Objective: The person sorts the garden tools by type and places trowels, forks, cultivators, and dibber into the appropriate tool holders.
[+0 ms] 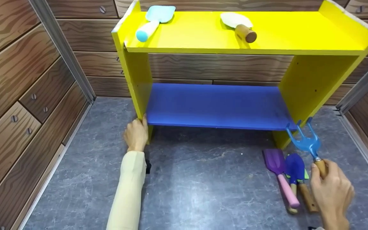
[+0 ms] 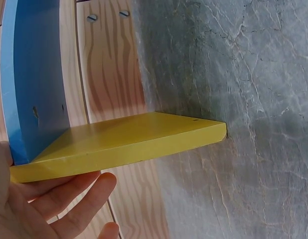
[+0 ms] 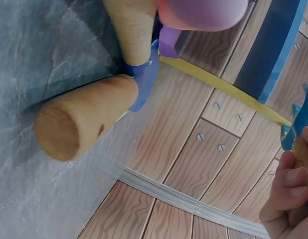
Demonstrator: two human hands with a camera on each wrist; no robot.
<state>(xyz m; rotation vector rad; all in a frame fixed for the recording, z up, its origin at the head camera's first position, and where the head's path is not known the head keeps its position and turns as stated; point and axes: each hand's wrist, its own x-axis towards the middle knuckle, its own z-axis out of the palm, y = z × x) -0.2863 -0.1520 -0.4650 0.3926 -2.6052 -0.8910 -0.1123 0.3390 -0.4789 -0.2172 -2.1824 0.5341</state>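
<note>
My left hand grips the left side panel of a yellow shelf unit by its front edge, beside the blue lower board. In the left wrist view, its fingers lie along the outer face of the yellow panel. My right hand holds a blue hand fork by its wooden handle, tines pointing at the shelf's right front. Beside that hand on the floor lie a purple scoop with a pink handle and blue-bladed trowels with wooden handles, partly overlapping.
On the yellow top board rest a light blue scoop with a white handle and a white-bladed trowel with a brown handle. Wood-patterned walls with metal edge strips surround the grey marbled floor.
</note>
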